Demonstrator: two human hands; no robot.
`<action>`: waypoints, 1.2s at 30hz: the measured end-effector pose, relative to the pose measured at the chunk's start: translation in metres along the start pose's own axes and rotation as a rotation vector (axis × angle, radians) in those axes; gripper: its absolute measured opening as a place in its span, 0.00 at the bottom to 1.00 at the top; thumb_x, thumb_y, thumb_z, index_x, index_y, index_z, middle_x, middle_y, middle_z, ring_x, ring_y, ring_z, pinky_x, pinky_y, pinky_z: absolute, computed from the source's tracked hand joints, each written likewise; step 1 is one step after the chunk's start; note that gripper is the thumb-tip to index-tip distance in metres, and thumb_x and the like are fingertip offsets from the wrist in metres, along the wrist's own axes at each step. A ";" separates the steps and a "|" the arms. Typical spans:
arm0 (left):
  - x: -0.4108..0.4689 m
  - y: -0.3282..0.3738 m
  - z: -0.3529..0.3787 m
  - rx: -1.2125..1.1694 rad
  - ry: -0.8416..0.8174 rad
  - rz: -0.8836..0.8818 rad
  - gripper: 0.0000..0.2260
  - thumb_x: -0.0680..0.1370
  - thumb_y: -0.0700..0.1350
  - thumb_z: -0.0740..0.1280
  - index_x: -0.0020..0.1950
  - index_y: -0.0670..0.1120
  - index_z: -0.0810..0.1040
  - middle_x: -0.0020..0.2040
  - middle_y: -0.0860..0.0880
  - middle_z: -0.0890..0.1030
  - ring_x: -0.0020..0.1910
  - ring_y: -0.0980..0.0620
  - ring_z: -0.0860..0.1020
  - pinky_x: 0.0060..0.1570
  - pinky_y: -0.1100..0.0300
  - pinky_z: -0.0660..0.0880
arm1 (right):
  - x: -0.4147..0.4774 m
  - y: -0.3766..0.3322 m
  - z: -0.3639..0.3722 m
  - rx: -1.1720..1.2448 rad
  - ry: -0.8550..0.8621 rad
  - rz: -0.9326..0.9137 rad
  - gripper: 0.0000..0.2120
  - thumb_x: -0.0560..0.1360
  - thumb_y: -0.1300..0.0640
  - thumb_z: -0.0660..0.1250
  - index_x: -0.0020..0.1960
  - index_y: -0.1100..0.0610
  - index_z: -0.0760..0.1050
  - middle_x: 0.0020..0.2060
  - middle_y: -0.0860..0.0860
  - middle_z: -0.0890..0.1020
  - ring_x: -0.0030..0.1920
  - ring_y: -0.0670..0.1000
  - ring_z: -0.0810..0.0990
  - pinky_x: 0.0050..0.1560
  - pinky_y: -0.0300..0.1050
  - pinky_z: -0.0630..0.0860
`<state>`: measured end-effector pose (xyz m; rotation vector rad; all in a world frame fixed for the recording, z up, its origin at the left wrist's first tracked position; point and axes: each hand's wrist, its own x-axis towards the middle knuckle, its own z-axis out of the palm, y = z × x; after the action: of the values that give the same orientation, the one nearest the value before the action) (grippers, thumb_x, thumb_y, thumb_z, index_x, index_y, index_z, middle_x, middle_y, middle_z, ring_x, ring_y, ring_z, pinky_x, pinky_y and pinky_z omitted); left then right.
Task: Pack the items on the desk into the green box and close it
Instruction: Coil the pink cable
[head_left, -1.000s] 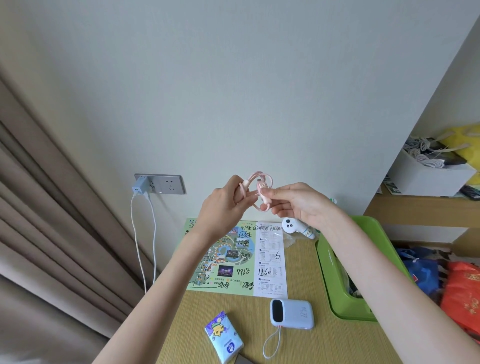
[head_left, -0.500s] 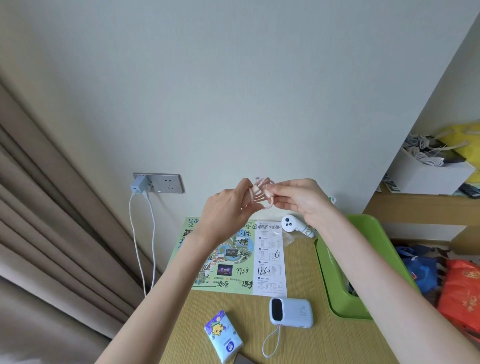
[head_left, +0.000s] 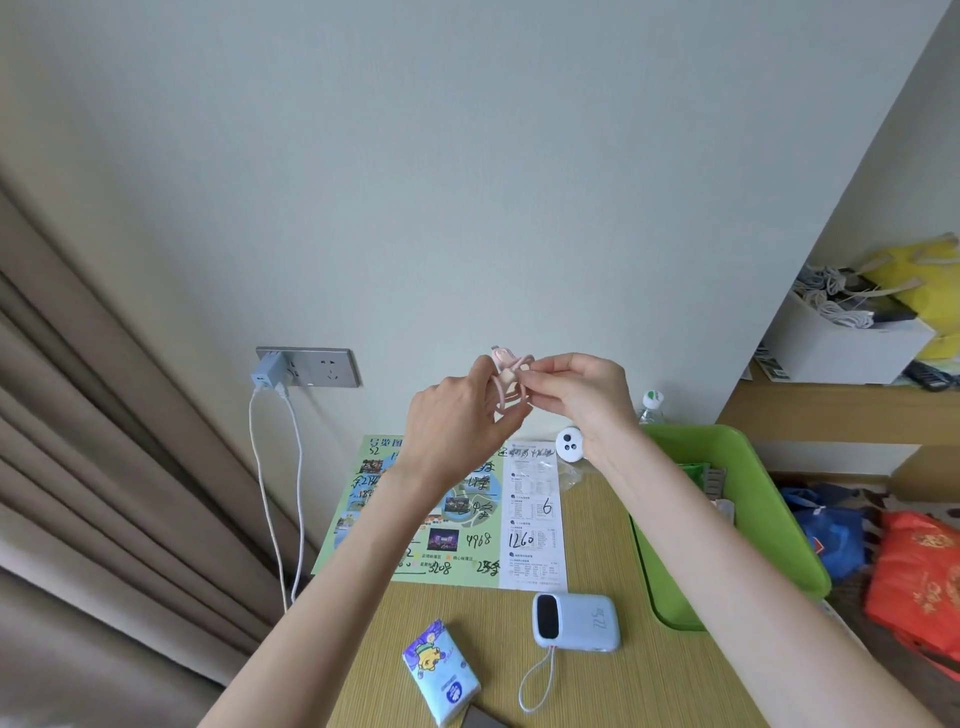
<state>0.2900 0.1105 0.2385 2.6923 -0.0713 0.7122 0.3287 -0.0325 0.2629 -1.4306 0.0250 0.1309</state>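
A coiled pink cable (head_left: 506, 382) hangs in the air above the desk, held between both hands. My left hand (head_left: 454, 421) grips the coil from the left, and my right hand (head_left: 576, 387) pinches its top from the right. The open green box (head_left: 727, 452) stands at the desk's right edge with a few things inside. On the desk lie a blue power bank (head_left: 576, 621) with a white loop, a tissue pack (head_left: 441, 673), a green map leaflet (head_left: 467, 540) and a small white device (head_left: 570, 443).
A wall socket with a plugged charger (head_left: 270, 374) and white cords sits at the left, beside beige curtains (head_left: 78, 467). A wooden shelf at the right carries a white box of cables (head_left: 841, 343). Blue and red bags (head_left: 914, 577) lie below it.
Both hands have turned the pink cable into a tighter coil; the right hand's fingers have shifted to the top of it. The view has tilted slightly.
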 end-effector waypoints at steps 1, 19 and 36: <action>0.000 0.000 0.000 -0.034 0.006 -0.010 0.17 0.75 0.61 0.66 0.44 0.49 0.66 0.26 0.55 0.68 0.30 0.45 0.76 0.30 0.58 0.65 | 0.001 0.001 -0.002 -0.060 0.009 -0.030 0.06 0.68 0.66 0.76 0.41 0.60 0.80 0.36 0.55 0.84 0.37 0.50 0.84 0.40 0.38 0.80; 0.007 0.003 -0.001 -0.921 -0.583 -0.264 0.11 0.79 0.49 0.68 0.43 0.42 0.76 0.31 0.47 0.76 0.29 0.51 0.71 0.30 0.61 0.68 | 0.016 0.017 -0.055 -0.400 -0.448 -0.275 0.10 0.71 0.73 0.66 0.45 0.60 0.80 0.33 0.56 0.79 0.36 0.52 0.75 0.41 0.41 0.72; -0.002 0.101 0.135 -0.626 -0.892 -0.166 0.10 0.74 0.64 0.66 0.40 0.59 0.75 0.33 0.59 0.77 0.30 0.64 0.74 0.35 0.62 0.67 | 0.021 0.049 -0.237 -1.223 -0.192 -0.519 0.05 0.73 0.57 0.72 0.43 0.50 0.77 0.43 0.41 0.76 0.43 0.45 0.77 0.45 0.48 0.76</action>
<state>0.3377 -0.0310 0.1611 2.1492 -0.2392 -0.5214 0.3586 -0.2589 0.1794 -2.5738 -0.6859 -0.1903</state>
